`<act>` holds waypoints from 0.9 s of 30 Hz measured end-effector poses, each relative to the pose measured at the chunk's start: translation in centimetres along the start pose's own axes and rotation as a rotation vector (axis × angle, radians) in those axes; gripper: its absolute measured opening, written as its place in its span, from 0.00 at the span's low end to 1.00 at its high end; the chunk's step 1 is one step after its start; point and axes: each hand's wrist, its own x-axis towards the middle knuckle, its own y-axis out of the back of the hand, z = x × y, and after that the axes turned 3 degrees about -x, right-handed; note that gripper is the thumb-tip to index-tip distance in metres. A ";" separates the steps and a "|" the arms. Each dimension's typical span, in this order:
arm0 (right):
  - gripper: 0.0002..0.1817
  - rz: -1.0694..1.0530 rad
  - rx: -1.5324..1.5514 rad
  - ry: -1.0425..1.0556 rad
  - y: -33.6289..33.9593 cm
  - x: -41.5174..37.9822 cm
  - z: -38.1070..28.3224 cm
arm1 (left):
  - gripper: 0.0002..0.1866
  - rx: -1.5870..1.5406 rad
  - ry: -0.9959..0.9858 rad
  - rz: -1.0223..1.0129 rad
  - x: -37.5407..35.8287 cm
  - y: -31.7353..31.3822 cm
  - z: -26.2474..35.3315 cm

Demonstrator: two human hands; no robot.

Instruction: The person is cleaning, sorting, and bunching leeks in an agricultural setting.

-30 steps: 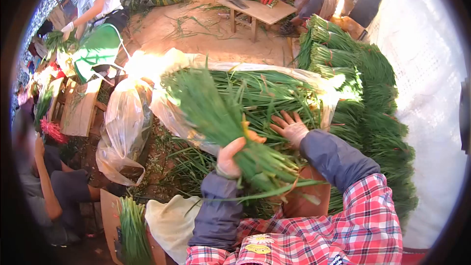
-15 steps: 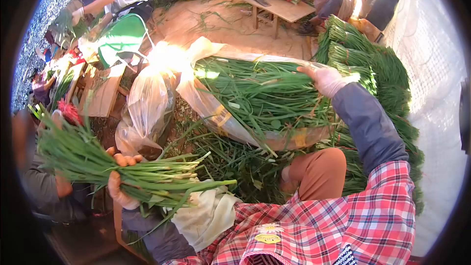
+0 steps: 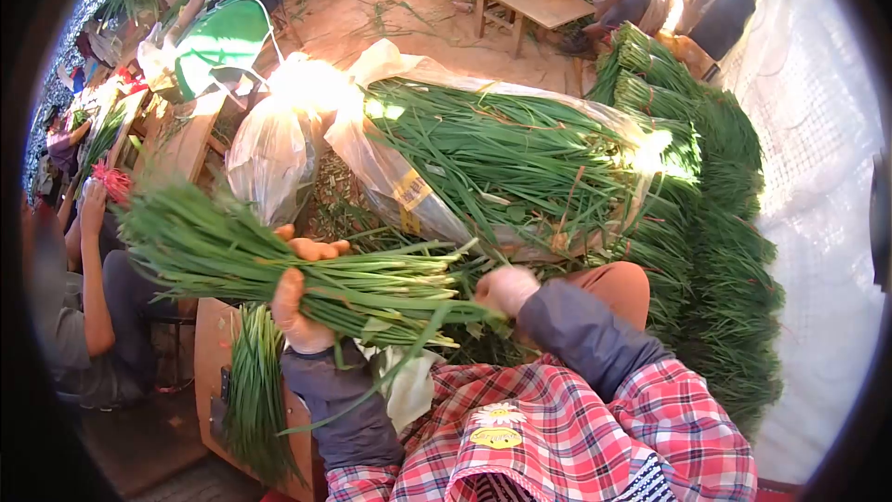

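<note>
My left hand [image 3: 302,302] wraps round a thick bunch of chives [image 3: 209,232], holding it up in front of my lap. The pale stalk ends point right and the leafy tips point left. At those stalk ends is my right hand [image 3: 508,291], slightly blurred, its fingers curled together on stray chive stalks; exactly how many it grips is hidden. One loose bent leaf trails below the bunch. Beyond my hands, a clear plastic bag [image 3: 409,191] lies on its side, opened along the top, with many chives [image 3: 502,149] packed inside.
Tied chive bundles [image 3: 734,214] are stacked on the right, beside a white sheet [image 3: 822,223]. A wooden board [image 3: 209,353] at lower left carries another bunch [image 3: 255,390]. Co-workers sit at left and at the back, near a green basket [image 3: 223,42] and a low table [image 3: 534,9].
My right hand has left the bagged chives and come down and left to the stalk ends. My left hand has moved right and slightly up with its bunch. The view has shifted a little.
</note>
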 end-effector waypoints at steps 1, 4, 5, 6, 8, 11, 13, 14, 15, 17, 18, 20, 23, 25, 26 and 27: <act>0.18 -0.054 0.320 0.104 -1.4 -0.1 0.0 | 0.28 0.061 -0.003 -0.054 0.3 0.4 0.9; 0.17 -0.029 0.970 0.280 -1.3 1.6 2.4 | 0.30 0.192 0.005 -0.113 -0.3 2.1 1.6; 0.24 0.080 1.041 0.288 -0.2 2.0 3.6 | 0.31 0.347 0.022 -0.149 -0.8 1.8 1.8; 0.34 0.185 1.100 0.300 1.1 2.5 4.6 | 0.32 0.415 0.023 -0.115 -1.7 2.0 1.2; 0.54 0.141 1.071 0.551 5.1 0.0 2.5 | 0.25 0.591 0.046 -0.132 -3.4 2.5 -1.4; 0.64 0.341 0.805 0.912 5.0 -0.2 -2.5 | 0.21 1.015 0.221 -0.256 -5.8 4.6 -5.2; 0.69 0.075 1.107 0.910 1.6 2.5 -4.1 | 0.25 0.693 0.438 -0.200 -6.6 6.0 -8.8; 0.71 -0.059 1.251 0.889 -0.3 4.3 -4.2 | 0.25 0.398 0.551 -0.059 -7.3 8.7 -11.7; 0.73 -0.180 1.250 0.743 -2.2 6.0 -3.5 | 0.25 -0.120 0.709 0.114 -7.6 11.0 -13.7; 0.73 0.035 1.218 0.637 -6.7 8.4 -2.7 | 0.26 -0.594 0.786 0.286 -8.7 13.0 -16.4; 0.73 0.143 1.191 0.584 -7.0 8.4 -3.0 | 0.25 -0.535 0.743 0.286 -8.9 13.1 -17.1; 0.71 0.229 1.129 0.585 -7.0 8.5 -2.8 | 0.24 -0.203 0.625 0.164 -9.3 13.5 -18.2; 0.57 0.179 1.120 0.490 -6.7 9.1 -2.8 | 0.24 0.015 0.560 0.077 -10.1 13.3 -18.6; 0.44 0.229 0.904 0.518 -5.4 9.4 -3.3 | 0.25 0.503 0.513 -0.012 -10.0 13.3 -19.1; 0.37 0.248 0.795 0.528 -5.1 9.3 -3.8 | 0.28 0.388 0.509 0.043 -10.2 13.7 -19.5; 0.22 0.374 0.711 0.568 -6.1 10.1 -4.1 | 0.30 0.271 0.499 0.098 -10.5 14.3 -20.0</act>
